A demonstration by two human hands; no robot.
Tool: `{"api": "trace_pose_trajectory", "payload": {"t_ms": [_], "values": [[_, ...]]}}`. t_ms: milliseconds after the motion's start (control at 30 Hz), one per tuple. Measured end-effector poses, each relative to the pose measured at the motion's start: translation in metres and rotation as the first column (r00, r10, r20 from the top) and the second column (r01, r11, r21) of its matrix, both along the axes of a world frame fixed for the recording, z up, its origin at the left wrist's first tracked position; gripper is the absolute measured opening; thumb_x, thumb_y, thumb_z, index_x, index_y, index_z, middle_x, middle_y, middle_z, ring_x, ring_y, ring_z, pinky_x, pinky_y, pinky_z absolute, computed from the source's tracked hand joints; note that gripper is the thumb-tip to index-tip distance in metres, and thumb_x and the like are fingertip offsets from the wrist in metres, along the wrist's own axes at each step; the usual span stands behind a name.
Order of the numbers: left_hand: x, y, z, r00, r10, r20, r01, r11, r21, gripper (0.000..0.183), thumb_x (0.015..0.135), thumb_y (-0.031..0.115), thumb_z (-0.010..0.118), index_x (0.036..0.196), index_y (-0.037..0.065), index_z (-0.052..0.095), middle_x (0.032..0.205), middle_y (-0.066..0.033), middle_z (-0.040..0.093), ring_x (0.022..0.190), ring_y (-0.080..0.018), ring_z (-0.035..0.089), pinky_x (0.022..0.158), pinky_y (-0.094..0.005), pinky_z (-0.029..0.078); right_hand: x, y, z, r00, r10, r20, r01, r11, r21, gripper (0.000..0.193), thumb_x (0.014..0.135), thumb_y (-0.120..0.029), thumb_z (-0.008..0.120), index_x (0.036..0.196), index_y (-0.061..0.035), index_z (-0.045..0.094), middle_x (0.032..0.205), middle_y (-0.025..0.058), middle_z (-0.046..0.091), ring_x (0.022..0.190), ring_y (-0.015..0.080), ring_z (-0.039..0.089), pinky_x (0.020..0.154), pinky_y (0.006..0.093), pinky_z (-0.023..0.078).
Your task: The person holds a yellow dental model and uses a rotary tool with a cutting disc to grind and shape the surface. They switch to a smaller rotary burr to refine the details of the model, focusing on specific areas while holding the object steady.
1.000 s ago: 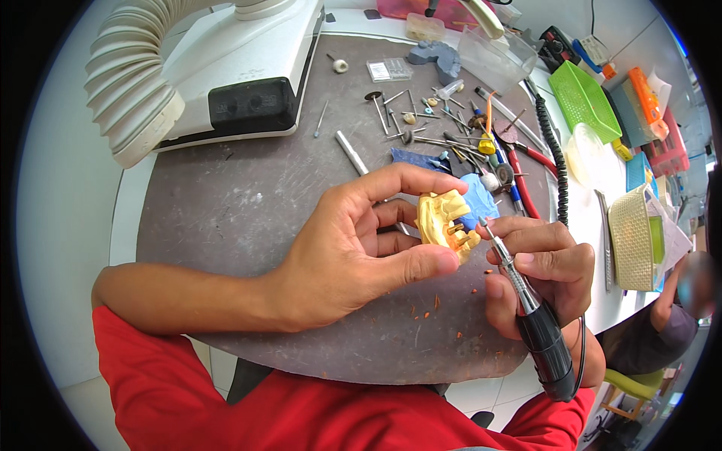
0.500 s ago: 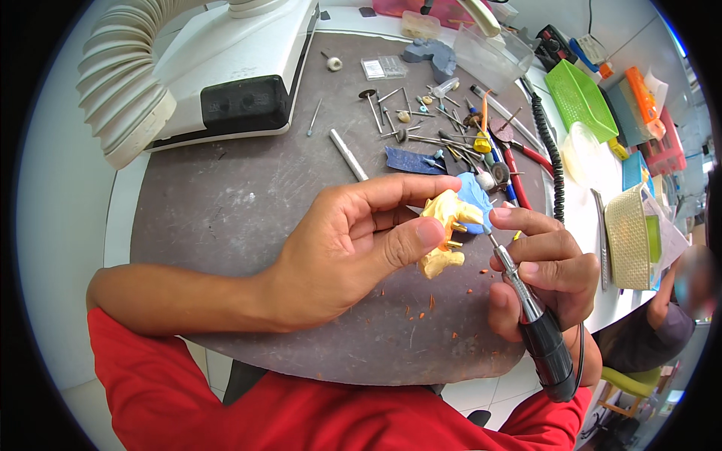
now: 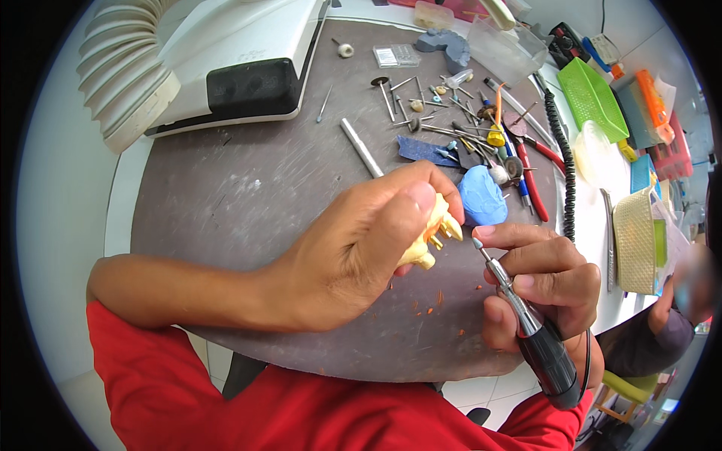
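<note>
My left hand is closed around a pale yellow dental model, which is partly hidden by my thumb and fingers. Small brass pins stick out from the model's right side. In my right hand is a dental handpiece with a silver nose and a black body, gripped like a pen. A small pale blue-grey grinding tip at its end points up toward the model, with a gap between them. Just beyond the two hands lies a lump of blue putty.
Several burs and polishing tools lie scattered at the far right, near red-handled pliers. A metal rod rests mid-table. A white box and ribbed hose occupy the far left. Orange shavings dot the near table. Another person sits at right.
My left hand has turned the model and drawn it slightly left, away from the grinding tip. The tip has moved slightly left and down. The whole view has shifted a little.
</note>
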State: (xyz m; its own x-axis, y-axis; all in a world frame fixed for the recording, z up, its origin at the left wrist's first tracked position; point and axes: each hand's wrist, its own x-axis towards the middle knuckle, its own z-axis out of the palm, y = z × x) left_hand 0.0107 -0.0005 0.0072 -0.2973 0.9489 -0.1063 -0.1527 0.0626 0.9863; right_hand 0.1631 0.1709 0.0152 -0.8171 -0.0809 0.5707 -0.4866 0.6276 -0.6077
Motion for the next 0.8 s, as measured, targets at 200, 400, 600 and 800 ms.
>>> {"api": "trace_pose_trajectory", "payload": {"t_ms": [200, 400, 600, 800], "values": [[0.0037, -0.0032, -0.0028, 1.000, 0.001, 0.025, -0.001, 1.000, -0.010, 0.060, 0.097, 0.056, 0.023, 0.102, 0.006, 0.056, 0.075, -0.0004, 0.052, 0.065, -0.0065, 0.045, 0.059, -0.0225, 0.037, -0.0066, -0.0064, -0.0020, 0.998, 0.051, -0.041, -0.052, 0.998, -0.036, 0.042, 0.070, 0.003, 0.080, 0.097, -0.0030, 0.048, 0.084, 0.0123, 0.061, 0.090, 0.0388, 0.070, 0.063, 0.0333, 0.058], [0.0048, -0.0017, -0.0023, 0.998, 0.010, -0.055, -0.011, 1.000, -0.004, 0.064, 0.097, 0.059, 0.022, 0.097, 0.005, 0.057, 0.073, -0.0011, 0.054, 0.061, -0.0055, 0.044, 0.054, -0.0212, 0.035, -0.0086, -0.0083, -0.0055, 0.998, 0.036, -0.057, -0.039, 0.998, -0.041, 0.041, 0.071, 0.003, 0.080, 0.096, -0.0021, 0.049, 0.083, 0.0131, 0.061, 0.090, 0.0382, 0.070, 0.062, 0.0328, 0.058], [0.0059, -0.0005, -0.0018, 0.998, 0.031, -0.049, -0.032, 0.999, -0.024, 0.065, 0.097, 0.060, 0.022, 0.095, 0.005, 0.058, 0.072, -0.0019, 0.054, 0.056, -0.0055, 0.043, 0.052, -0.0209, 0.033, -0.0082, -0.0087, -0.0019, 0.999, 0.040, -0.034, -0.041, 0.999, -0.035, 0.040, 0.072, 0.002, 0.080, 0.096, -0.0023, 0.049, 0.083, 0.0132, 0.062, 0.090, 0.0374, 0.070, 0.064, 0.0327, 0.059], [0.0064, -0.0008, -0.0020, 0.998, 0.038, -0.041, -0.039, 0.999, -0.019, 0.065, 0.097, 0.060, 0.023, 0.095, 0.005, 0.058, 0.071, -0.0023, 0.054, 0.056, -0.0057, 0.043, 0.052, -0.0211, 0.033, -0.0080, -0.0096, -0.0008, 0.999, 0.034, -0.020, -0.034, 0.999, -0.034, 0.040, 0.072, 0.001, 0.081, 0.097, -0.0027, 0.050, 0.083, 0.0129, 0.062, 0.091, 0.0368, 0.070, 0.065, 0.0326, 0.059]]}}
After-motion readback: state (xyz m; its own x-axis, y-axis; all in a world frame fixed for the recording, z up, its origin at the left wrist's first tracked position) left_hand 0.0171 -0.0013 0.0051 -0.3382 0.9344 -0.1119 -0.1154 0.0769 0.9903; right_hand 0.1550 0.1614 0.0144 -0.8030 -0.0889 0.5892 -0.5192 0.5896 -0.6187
